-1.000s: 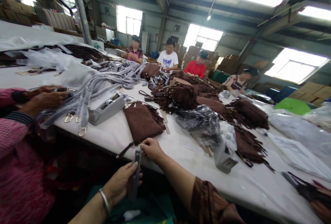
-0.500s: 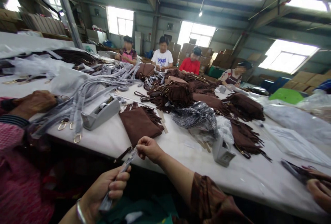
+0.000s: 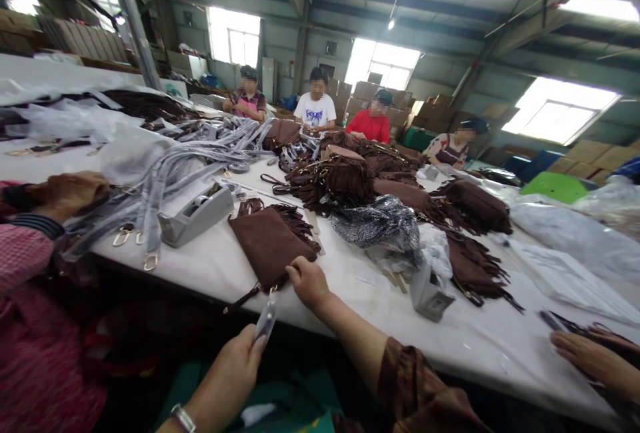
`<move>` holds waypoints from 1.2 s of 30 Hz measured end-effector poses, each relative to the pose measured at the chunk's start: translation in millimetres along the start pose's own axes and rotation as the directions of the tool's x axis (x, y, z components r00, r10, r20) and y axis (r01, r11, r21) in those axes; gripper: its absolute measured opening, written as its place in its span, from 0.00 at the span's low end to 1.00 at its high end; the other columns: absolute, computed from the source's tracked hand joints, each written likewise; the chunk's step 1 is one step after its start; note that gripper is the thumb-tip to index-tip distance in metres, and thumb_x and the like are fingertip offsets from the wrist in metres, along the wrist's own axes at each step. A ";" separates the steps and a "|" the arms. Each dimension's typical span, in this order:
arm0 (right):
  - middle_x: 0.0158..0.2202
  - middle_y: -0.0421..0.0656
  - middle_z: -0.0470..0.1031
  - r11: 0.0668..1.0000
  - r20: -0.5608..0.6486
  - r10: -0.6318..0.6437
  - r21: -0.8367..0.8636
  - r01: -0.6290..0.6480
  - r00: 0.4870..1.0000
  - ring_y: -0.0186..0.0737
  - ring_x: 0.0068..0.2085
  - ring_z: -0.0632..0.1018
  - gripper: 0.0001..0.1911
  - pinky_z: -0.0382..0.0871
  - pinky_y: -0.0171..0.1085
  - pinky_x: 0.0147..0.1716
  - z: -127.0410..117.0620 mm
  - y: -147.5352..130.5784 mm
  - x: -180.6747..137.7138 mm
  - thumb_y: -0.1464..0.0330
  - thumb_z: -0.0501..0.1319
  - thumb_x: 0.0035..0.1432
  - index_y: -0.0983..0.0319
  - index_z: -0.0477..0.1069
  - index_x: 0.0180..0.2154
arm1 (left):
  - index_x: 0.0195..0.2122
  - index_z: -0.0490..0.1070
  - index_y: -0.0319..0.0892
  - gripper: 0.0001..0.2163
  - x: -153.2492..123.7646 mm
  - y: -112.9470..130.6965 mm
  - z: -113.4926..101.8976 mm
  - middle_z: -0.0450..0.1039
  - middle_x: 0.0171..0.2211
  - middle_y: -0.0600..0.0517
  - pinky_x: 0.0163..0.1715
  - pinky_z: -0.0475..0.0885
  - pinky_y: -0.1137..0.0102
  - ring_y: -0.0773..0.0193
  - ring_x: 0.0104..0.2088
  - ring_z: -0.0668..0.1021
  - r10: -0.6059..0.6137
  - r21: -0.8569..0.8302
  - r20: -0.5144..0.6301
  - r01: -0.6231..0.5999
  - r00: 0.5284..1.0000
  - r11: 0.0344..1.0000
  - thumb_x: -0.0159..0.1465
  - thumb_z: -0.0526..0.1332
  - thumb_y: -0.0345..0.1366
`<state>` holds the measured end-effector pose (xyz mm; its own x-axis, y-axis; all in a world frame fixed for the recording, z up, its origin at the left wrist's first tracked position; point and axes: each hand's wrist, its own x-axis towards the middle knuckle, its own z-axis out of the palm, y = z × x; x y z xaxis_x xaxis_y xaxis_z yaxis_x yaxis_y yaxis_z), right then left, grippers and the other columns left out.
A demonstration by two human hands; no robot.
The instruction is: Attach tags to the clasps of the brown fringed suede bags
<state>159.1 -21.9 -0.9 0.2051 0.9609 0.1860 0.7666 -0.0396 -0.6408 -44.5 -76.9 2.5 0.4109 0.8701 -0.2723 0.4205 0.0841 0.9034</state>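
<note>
A brown fringed bag [image 3: 270, 240] lies flat at the table's front edge, its fringe turned to the far right. From its near corner, by a gold-coloured clasp, hangs a strap wrapped in clear plastic [image 3: 267, 318]. My left hand [image 3: 235, 373] is closed around that wrapped strap below the table edge; the rest of the strap is hidden by the hand. The fingers of my right hand [image 3: 310, 284] are pinched at the bag's lower right edge. A short brown wrist strap [image 3: 240, 300] also hangs from the bag's near corner.
Grey tape dispensers [image 3: 197, 213] [image 3: 433, 296] stand either side. Wrapped straps [image 3: 175, 160] heap at left, brown bags [image 3: 345, 176] behind, crumpled patterned plastic [image 3: 380, 226] at right. Co-workers' hands [image 3: 75, 193] [image 3: 595, 356] flank me; several people sit across the table.
My right hand has moved from the strap's upper end to the bag's right edge. My left hand has moved up and right along the strap, whose clasp now shows at the bag's corner.
</note>
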 end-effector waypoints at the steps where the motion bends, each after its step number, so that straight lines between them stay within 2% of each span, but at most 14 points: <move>1: 0.31 0.43 0.76 0.998 0.025 -0.032 0.046 0.030 0.999 0.37 0.33 0.74 0.09 0.61 0.33 0.34 -2.9 2.3 -3.3 0.63 0.59 0.62 0.61 0.74 0.34 | 0.25 0.65 0.45 0.11 -0.2 -2.1 1.6 0.61 0.19 0.54 0.21 0.57 0.72 0.65 0.20 0.65 0.072 0.075 -0.041 -0.069 0.997 0.995 0.60 0.61 0.44; 5: 0.31 0.43 0.75 0.986 0.185 -0.111 0.144 0.085 0.976 0.36 0.32 0.72 0.12 0.61 0.33 0.33 -7.2 1.3 -15.1 0.60 0.62 0.58 0.61 0.77 0.30 | 0.24 0.68 0.44 0.07 1.0 -6.9 7.4 0.59 0.19 0.53 0.25 0.59 0.70 0.62 0.21 0.66 0.138 0.161 -0.095 -0.121 0.986 0.980 0.58 0.61 0.38; 11: 0.30 0.40 0.72 0.980 0.373 -0.171 -0.028 0.195 0.912 0.34 0.29 0.69 0.10 0.57 0.33 0.29 -12.8 -12.8 -12.7 0.61 0.69 0.48 0.61 0.76 0.26 | 0.25 0.70 0.42 0.07 2.6 -8.5 8.0 0.54 0.20 0.54 0.25 0.58 0.69 0.64 0.19 0.61 0.270 0.340 -0.122 -0.215 0.955 0.915 0.59 0.56 0.31; 16: 0.33 0.42 0.72 0.878 0.355 -0.423 -0.065 0.474 0.834 0.36 0.33 0.70 0.08 0.59 0.34 0.32 -12.5 -22.4 -9.8 0.64 0.64 0.55 0.61 0.75 0.27 | 0.25 0.70 0.42 0.09 0.8 -11.2 7.3 0.53 0.20 0.54 0.24 0.56 0.68 0.65 0.18 0.59 0.322 0.430 -0.225 -0.203 0.920 0.880 0.59 0.53 0.31; 17: 0.33 0.42 0.72 0.874 0.320 -0.442 -0.059 0.483 0.838 0.36 0.34 0.71 0.08 0.60 0.34 0.33 -9.1 -23.2 -8.7 0.65 0.63 0.55 0.61 0.74 0.27 | 0.25 0.70 0.42 0.09 1.2 -10.1 7.4 0.54 0.21 0.53 0.24 0.56 0.68 0.64 0.18 0.60 0.323 0.432 -0.228 -0.202 0.919 0.879 0.59 0.53 0.30; 19: 0.33 0.42 0.71 0.929 0.222 -0.345 -0.055 0.365 0.912 0.36 0.35 0.71 0.09 0.61 0.34 0.35 -0.1 -22.5 -5.2 0.66 0.62 0.57 0.62 0.73 0.26 | 0.25 0.71 0.42 0.07 3.9 -5.3 6.5 0.56 0.21 0.52 0.24 0.57 0.68 0.63 0.18 0.62 0.307 0.388 -0.221 -0.205 0.926 0.899 0.58 0.55 0.30; 21: 0.30 0.42 0.70 0.988 0.107 -0.146 -0.028 0.150 0.984 0.36 0.34 0.71 0.11 0.62 0.34 0.35 8.5 -18.5 -1.0 0.67 0.62 0.57 0.62 0.71 0.23 | 0.25 0.70 0.43 0.05 9.0 2.5 3.1 0.59 0.20 0.52 0.23 0.56 0.70 0.63 0.19 0.64 0.247 0.280 -0.168 -0.194 0.954 0.940 0.57 0.58 0.32; 24: 0.28 0.42 0.70 0.994 -0.052 0.065 0.096 -0.060 0.996 0.36 0.33 0.70 0.13 0.62 0.35 0.36 13.7 -9.7 0.3 0.67 0.62 0.57 0.63 0.70 0.22 | 0.23 0.65 0.44 0.09 18.4 15.4 -7.8 0.60 0.17 0.55 0.18 0.54 0.72 0.66 0.16 0.63 0.015 0.050 0.049 -0.017 0.999 0.999 0.59 0.59 0.39; 26: 0.26 0.41 0.70 0.966 -0.088 0.151 0.226 -0.128 0.985 0.36 0.32 0.70 0.14 0.61 0.34 0.35 12.5 -6.3 -6.2 0.66 0.60 0.58 0.63 0.69 0.22 | 0.25 0.62 0.45 0.11 23.7 21.7 -18.5 0.60 0.17 0.57 0.14 0.53 0.74 0.69 0.13 0.60 -0.123 -0.093 0.202 0.143 0.972 0.985 0.61 0.58 0.43; 27: 0.24 0.40 0.69 0.940 -0.045 0.189 0.297 -0.167 0.981 0.35 0.30 0.70 0.15 0.61 0.34 0.33 11.8 -6.3 -12.0 0.65 0.60 0.59 0.63 0.69 0.22 | 0.26 0.62 0.45 0.12 25.8 23.7 -24.2 0.61 0.17 0.58 0.13 0.54 0.74 0.71 0.13 0.59 -0.155 -0.162 0.253 0.199 0.955 0.966 0.60 0.58 0.45; 29: 0.20 0.38 0.66 0.843 0.173 0.248 0.446 -0.300 0.953 0.33 0.24 0.68 0.17 0.59 0.33 0.26 12.0 -10.4 -26.7 0.59 0.58 0.60 0.63 0.70 0.23 | 0.29 0.64 0.44 0.14 28.5 25.8 -34.2 0.62 0.19 0.59 0.14 0.58 0.75 0.72 0.14 0.60 -0.156 -0.286 0.323 0.254 0.933 0.924 0.58 0.62 0.49; 32: 0.19 0.36 0.65 0.601 0.499 0.245 0.595 -0.534 0.831 0.30 0.17 0.62 0.22 0.54 0.32 0.18 18.6 -24.4 -48.1 0.50 0.57 0.57 0.63 0.70 0.27 | 0.34 0.66 0.43 0.19 29.1 24.5 -38.4 0.64 0.20 0.59 0.15 0.62 0.75 0.73 0.15 0.63 -0.156 -0.379 0.383 0.309 0.910 0.872 0.55 0.65 0.52; 34: 0.18 0.35 0.63 0.469 0.551 0.238 0.656 -0.591 0.800 0.29 0.15 0.60 0.23 0.51 0.31 0.15 25.2 -33.8 -55.8 0.48 0.60 0.51 0.63 0.69 0.27 | 0.35 0.67 0.42 0.20 27.7 21.0 -31.7 0.65 0.21 0.58 0.16 0.64 0.75 0.73 0.16 0.64 -0.165 -0.407 0.382 0.326 0.909 0.853 0.54 0.66 0.53; 36: 0.15 0.35 0.62 0.382 0.541 0.264 0.702 -0.601 0.799 0.28 0.15 0.59 0.20 0.49 0.31 0.14 31.8 -38.9 -58.1 0.52 0.64 0.44 0.63 0.68 0.26 | 0.35 0.68 0.42 0.21 26.2 15.2 -20.9 0.67 0.22 0.57 0.18 0.65 0.75 0.72 0.17 0.66 -0.176 -0.425 0.359 0.329 0.916 0.843 0.53 0.66 0.54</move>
<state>98.0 -67.5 -10.4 0.0375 0.9051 -0.4235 -0.2573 -0.4008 -0.8793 -44.2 -42.7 16.0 0.5931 0.6081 -0.5277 0.1456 0.5636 0.8131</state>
